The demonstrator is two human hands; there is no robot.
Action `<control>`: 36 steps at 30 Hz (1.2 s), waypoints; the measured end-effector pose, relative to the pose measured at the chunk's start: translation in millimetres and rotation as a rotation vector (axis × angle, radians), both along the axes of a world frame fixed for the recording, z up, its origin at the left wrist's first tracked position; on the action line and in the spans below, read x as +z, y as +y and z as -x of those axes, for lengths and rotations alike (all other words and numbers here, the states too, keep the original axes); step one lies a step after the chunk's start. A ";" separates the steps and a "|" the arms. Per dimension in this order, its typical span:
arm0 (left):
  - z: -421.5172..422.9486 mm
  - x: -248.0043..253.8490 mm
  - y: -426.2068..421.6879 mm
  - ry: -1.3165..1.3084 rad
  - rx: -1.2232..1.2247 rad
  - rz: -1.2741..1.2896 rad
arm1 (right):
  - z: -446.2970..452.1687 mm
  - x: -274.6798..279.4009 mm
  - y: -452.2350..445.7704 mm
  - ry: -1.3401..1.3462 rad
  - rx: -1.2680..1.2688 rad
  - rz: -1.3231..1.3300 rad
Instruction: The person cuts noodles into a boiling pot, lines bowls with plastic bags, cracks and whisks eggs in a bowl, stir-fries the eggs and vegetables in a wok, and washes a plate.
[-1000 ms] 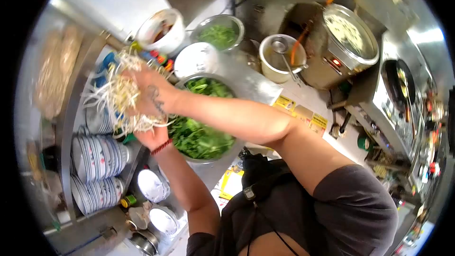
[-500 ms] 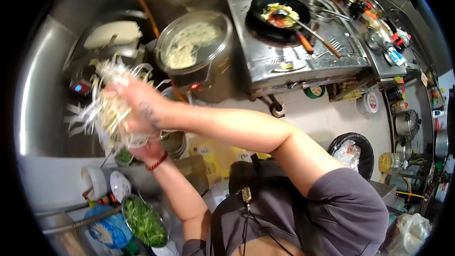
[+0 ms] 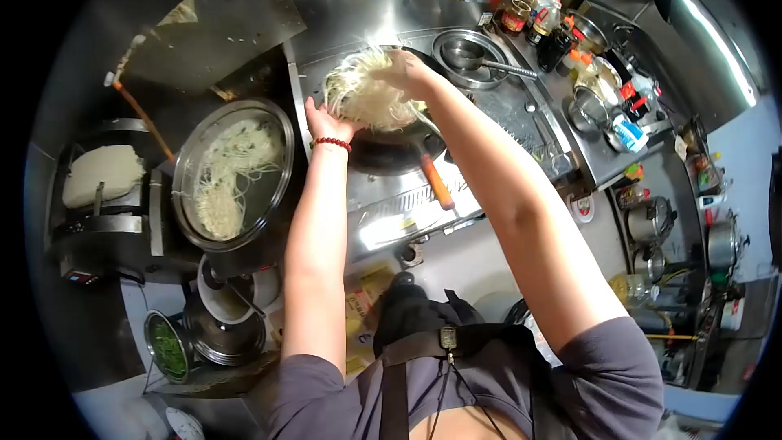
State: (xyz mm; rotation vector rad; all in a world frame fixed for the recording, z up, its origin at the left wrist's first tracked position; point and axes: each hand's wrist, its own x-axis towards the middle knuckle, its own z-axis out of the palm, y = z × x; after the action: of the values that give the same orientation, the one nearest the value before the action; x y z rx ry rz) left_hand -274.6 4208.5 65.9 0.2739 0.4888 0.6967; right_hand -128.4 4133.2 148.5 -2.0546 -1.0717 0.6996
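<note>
A loose bundle of white bean sprouts (image 3: 358, 91) is between my two hands, above the black wok (image 3: 383, 155) on the stove. My left hand (image 3: 327, 121), with a red bead bracelet at its wrist, supports the bundle from below on the left. On the right, my right hand (image 3: 405, 73) has its fingers against the sprouts. The bundle hides much of the wok's inside. An orange wooden handle (image 3: 437, 182) points toward me from the wok, and part of a metal utensil shows beside the right forearm.
Left of the stove stands a large round pot (image 3: 285, 187) with pale noodles in water. A metal strainer with a ladle (image 3: 463, 54) lies behind the wok on the right. Bottles and jars (image 3: 515, 16) line the back right. A white bucket (image 3: 236, 301) stands lower left.
I have turned from the bowls and dishes to the stove. Both hands have carried the sprouts across, past the noodle pot, to above the wok.
</note>
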 end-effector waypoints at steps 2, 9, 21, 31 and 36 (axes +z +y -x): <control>-28.5 -13.6 14.4 0.112 0.033 0.068 | -35.5 -18.0 -12.3 0.047 -0.040 -0.013; -2.5 -39.2 -49.7 0.278 0.127 -0.463 | -53.8 -126.3 -211.6 -0.265 -0.020 -0.138; -60.8 -62.1 -251.8 0.256 -0.004 0.214 | -185.3 -35.6 -247.9 -0.074 0.312 0.020; -32.4 -14.1 -290.5 0.304 -0.068 0.028 | -226.0 -10.5 -353.4 -0.300 0.527 0.270; -39.6 -34.2 -255.2 0.302 -0.074 -0.020 | -257.3 -19.2 -277.4 -0.334 0.626 0.406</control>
State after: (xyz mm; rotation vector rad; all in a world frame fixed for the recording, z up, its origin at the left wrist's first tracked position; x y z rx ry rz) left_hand -235.0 3953.3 31.7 0.4169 0.7562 0.5899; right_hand 128.9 3855.8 129.3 -2.2263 -1.9446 0.9578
